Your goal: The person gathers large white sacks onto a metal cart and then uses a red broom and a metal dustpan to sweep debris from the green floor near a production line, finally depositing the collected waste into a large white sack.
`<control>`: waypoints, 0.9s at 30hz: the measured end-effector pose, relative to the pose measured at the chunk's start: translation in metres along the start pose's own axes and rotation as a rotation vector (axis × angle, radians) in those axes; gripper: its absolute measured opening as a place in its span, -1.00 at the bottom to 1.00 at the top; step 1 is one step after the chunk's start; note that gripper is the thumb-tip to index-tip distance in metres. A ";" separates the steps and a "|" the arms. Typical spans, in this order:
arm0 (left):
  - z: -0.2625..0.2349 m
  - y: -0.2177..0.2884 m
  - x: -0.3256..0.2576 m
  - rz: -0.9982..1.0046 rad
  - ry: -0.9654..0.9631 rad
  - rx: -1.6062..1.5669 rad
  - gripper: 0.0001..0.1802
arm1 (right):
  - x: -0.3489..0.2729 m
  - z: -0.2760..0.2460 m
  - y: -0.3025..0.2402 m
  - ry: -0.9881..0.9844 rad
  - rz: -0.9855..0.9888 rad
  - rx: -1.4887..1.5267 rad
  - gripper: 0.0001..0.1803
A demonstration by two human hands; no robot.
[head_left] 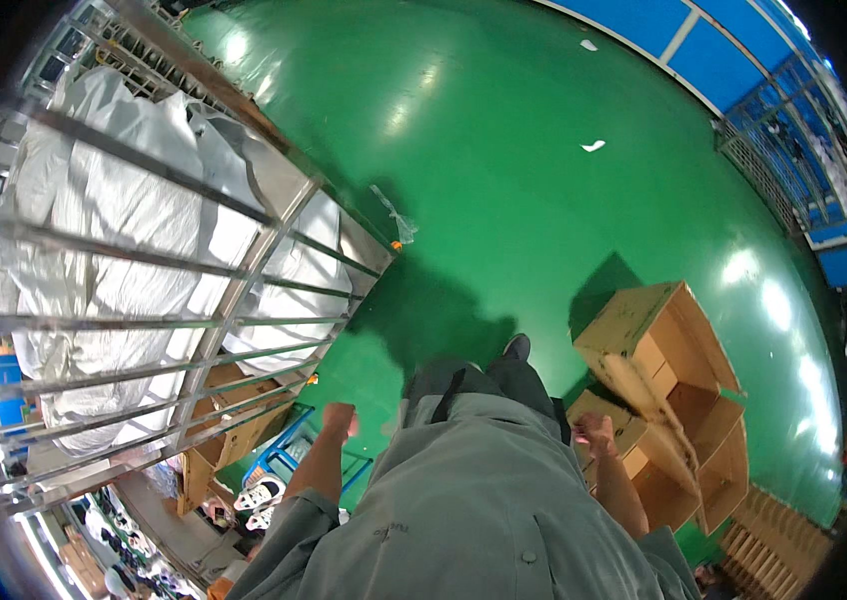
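Right hand (597,436): positioned at the near-left side of the open cardboard boxes (679,430), fingers bent against the cardboard. Whether this grip grasps the edge or only touches it cannot be determined.

Left hand (341,418): grip clenched, slightly blurred, nothing visible in it. It is located just beside the lower end of the metal cage (249,268), which contains white sheeting (109,200).

Cardboard boxes: located at the person's right, over the green floor (504,200); contact with the floor cannot be confirmed. The group's long axis runs obliquely, from the far-left end to the near-right end. The open mouths point mainly right, away from the body; flaps stand out along the rims.

A blue frame (279,457) stands near the left forearm.
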State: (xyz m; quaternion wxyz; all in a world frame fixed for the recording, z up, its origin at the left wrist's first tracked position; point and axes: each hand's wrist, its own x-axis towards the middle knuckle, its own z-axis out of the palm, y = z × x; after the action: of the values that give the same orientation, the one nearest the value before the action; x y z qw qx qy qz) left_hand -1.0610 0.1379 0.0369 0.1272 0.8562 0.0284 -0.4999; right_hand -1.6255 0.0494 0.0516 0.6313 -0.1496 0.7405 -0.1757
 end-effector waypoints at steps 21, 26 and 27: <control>0.167 0.400 -0.023 0.417 -0.191 -0.072 -0.65 | 0.222 0.094 -0.497 -0.112 -0.168 -0.491 -0.68; 0.179 0.452 0.027 0.517 0.108 0.078 -0.61 | 0.268 0.164 -0.581 -0.168 -0.078 -0.717 -0.70; 0.179 0.456 0.035 0.530 0.180 0.129 -0.60 | 0.289 0.176 -0.595 -0.215 -0.045 -0.714 -0.70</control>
State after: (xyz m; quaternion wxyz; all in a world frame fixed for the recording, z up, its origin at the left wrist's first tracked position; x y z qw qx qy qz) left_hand -1.1153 -0.3498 0.0090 0.1959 0.8810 -0.2169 -0.3719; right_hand -1.4975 -0.6228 0.0391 0.6094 -0.3943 0.6811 0.0966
